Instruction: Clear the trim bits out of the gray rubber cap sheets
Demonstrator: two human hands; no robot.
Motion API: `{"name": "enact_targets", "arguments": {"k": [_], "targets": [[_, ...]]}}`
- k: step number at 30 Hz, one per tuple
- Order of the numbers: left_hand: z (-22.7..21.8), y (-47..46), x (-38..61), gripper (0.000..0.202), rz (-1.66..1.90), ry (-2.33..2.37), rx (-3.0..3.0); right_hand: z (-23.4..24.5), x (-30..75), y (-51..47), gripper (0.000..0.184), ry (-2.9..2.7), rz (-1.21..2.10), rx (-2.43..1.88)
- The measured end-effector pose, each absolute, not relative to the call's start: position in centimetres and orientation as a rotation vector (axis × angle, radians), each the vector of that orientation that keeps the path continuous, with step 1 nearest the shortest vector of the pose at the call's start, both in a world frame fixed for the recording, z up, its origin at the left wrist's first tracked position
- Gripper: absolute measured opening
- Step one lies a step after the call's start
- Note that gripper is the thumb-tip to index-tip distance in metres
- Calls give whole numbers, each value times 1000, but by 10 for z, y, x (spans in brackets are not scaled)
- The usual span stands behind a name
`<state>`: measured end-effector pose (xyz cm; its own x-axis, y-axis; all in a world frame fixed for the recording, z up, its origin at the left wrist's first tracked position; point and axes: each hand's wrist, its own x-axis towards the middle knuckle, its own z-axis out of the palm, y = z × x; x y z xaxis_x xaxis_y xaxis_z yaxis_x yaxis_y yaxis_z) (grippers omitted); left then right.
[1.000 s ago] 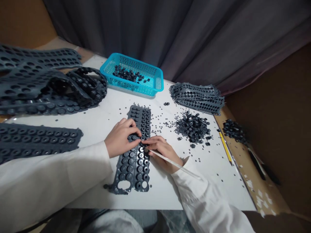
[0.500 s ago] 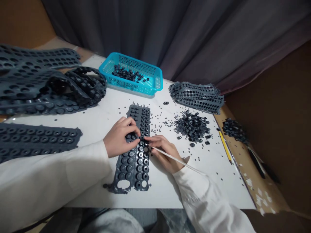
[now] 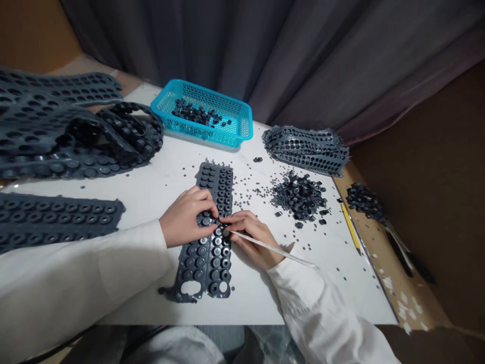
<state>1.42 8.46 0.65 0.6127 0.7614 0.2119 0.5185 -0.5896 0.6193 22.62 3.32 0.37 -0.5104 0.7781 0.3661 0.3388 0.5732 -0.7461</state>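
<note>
A dark grey rubber sheet (image 3: 200,253) with rows of round, ring-shaped knobs lies lengthwise before me on the white tabletop. My left hand (image 3: 189,215) rests over its middle, thumb and fingertips closed on the knobs there. From the right, my right hand (image 3: 255,237) meets it, its fingers pinched around a thin white stick (image 3: 278,249) that runs back toward my sleeve. The fingertips of both hands almost touch over the sheet's right-hand rows. Whatever small part sits between them is hidden. Two holes open through the sheet at its near end.
A blue basket (image 3: 212,136) with small black pieces stands at the back. Larger perforated rubber sheets (image 3: 45,136) fill the left, and another bundle (image 3: 306,149) lies back right. A heap of black pieces (image 3: 299,197), scattered discs and a yellow cutter (image 3: 350,227) lie right.
Both hands stay at the middle of the sheet, with only slight finger movement. My right fingertips have shifted a little left and down, covering the hole that showed beside them.
</note>
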Motion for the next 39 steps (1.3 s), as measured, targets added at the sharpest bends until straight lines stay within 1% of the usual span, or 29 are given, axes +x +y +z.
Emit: {"name": "enact_targets", "arguments": {"k": [6,9,12,15,17,20,24,28,31,35,39], "targets": [[7,85,15,8,650,994,2336,4,226,36,9,-2201,648,-852],[7,85,15,7,649,995,2330,3,226,38,8,-2362,426,-824],[7,85,15,8,651,991,2326,3,226,37,11,-2521,132,-785],[6,86,15,8,650,986,2322,1,225,34,15,-2574,-8,-798],[6,86,15,8,642,989,2318,-1,225,34,17,-2522,33,-912],[6,86,15,8,627,993,2313,-2,229,37,20,-2342,191,-1100],[7,85,15,9,632,988,2323,10,233,35,15,-2049,312,-1180],[9,83,14,5,673,916,2355,20,228,28,7,-2032,558,-1056],[10,83,13,4,655,842,2387,17,224,25,8,-2133,729,-915],[9,83,13,7,614,828,2393,11,226,26,11,-2159,791,-872],[9,83,13,6,593,830,2397,12,227,27,12,-2203,750,-873]]}}
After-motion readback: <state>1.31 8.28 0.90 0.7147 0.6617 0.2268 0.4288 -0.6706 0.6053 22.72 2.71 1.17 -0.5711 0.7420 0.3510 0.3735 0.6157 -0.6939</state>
